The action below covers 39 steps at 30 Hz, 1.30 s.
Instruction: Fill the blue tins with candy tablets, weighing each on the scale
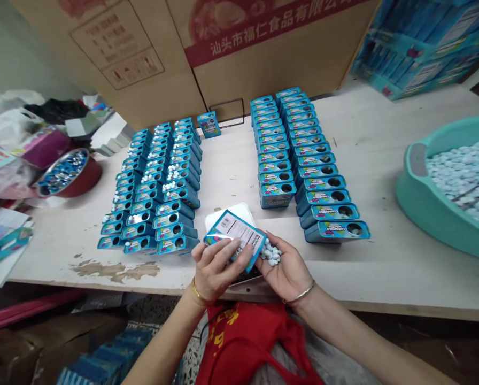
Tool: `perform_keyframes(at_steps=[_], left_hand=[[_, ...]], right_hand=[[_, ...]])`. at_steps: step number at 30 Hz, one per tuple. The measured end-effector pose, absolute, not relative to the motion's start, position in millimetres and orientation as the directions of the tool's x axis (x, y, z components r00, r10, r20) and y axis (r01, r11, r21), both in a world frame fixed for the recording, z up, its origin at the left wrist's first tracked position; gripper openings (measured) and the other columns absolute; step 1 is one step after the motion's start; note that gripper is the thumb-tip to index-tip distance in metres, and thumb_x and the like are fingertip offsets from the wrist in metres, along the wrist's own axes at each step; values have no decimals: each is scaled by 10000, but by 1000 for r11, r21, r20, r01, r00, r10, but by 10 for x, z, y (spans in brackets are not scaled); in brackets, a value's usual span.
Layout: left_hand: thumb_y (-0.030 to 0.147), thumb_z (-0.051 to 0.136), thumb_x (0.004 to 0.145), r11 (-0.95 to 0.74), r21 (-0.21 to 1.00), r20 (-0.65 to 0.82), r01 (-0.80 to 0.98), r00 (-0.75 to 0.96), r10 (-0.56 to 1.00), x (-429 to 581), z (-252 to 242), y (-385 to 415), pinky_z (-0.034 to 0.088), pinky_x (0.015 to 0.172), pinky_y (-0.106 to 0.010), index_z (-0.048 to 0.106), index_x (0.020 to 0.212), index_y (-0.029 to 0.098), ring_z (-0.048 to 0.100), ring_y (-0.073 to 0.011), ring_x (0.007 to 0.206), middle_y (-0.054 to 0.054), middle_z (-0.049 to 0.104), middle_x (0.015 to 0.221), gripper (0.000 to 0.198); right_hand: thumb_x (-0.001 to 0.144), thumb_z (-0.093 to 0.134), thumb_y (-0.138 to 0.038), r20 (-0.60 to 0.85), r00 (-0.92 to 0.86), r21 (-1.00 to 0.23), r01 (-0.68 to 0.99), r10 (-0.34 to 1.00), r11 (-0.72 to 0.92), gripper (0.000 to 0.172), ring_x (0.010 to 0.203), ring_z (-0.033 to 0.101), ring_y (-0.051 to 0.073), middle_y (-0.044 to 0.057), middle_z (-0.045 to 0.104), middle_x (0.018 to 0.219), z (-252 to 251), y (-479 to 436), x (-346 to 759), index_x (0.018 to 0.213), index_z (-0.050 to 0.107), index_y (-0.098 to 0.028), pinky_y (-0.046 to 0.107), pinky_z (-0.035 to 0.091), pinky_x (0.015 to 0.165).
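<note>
My left hand [219, 267] grips a small blue candy box [239, 230], tilted with its printed back panel facing up. My right hand [285, 270] is cupped palm up at the box's right end, with a small heap of pale blue candies [270, 252] in it. The right fingertips are hidden under the box. Beneath both lies a white, flat-topped thing [243, 209], mostly covered, with a dark part near the table edge. To the left stand rows of blue boxes [177, 230], several with candies at their round holes. More boxes [277, 198] stand in two rows to the right.
A turquoise tub [416, 198] of pale candies stands at the right. A red bowl [89, 179] of shiny blue wrapped pieces sits far left. One box [209, 125] stands alone before a large carton [271, 69]. Stacked blue packs [408, 69] are at the back right.
</note>
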<state>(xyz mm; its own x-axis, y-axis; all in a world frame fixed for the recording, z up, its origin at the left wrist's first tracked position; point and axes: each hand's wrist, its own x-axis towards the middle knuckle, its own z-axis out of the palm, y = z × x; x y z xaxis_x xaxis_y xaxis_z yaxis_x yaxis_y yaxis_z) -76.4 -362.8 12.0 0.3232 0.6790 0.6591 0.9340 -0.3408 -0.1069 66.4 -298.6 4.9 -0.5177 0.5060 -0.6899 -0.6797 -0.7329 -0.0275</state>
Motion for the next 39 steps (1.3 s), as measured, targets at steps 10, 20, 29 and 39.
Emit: perform_keyframes(at_steps=[10,20,29,39], left_hand=[[177,576,820,-318,-69,652,945,285,703,-825,66,-3697,326,867,-322,643,1054,305,565,-163,926,-24,676,917,275],[151,525,806,-315,102,661,944,173,731,-838,115,-3690,396,817,-356,613,1085,248,533,-210,961,-81,622,981,309],[161,504,827,-305,68,661,950,186,727,-823,67,-3675,371,811,-338,635,1055,260,556,-196,933,-68,643,956,281],[207,497,839,-289,70,649,955,176,740,-838,9,-3671,376,811,-344,624,1088,273,560,-198,932,-69,645,957,287]], right_hand=[[828,463,-99,-687,-520,-50,-663,507,-747,194,710,679,157,97,723,771,22,-2998,622,846,655,-79,256,574,660],[794,510,-85,-666,-514,-69,-680,541,-730,159,763,681,163,98,727,811,8,-2999,627,835,664,-87,273,575,704],[808,482,-85,-681,-505,-73,-674,531,-735,183,738,680,163,98,725,787,33,-2988,628,818,664,-78,271,578,678],[809,486,-86,-668,-526,-59,-668,527,-742,182,771,681,162,97,726,807,18,-2978,637,840,665,-91,273,574,707]])
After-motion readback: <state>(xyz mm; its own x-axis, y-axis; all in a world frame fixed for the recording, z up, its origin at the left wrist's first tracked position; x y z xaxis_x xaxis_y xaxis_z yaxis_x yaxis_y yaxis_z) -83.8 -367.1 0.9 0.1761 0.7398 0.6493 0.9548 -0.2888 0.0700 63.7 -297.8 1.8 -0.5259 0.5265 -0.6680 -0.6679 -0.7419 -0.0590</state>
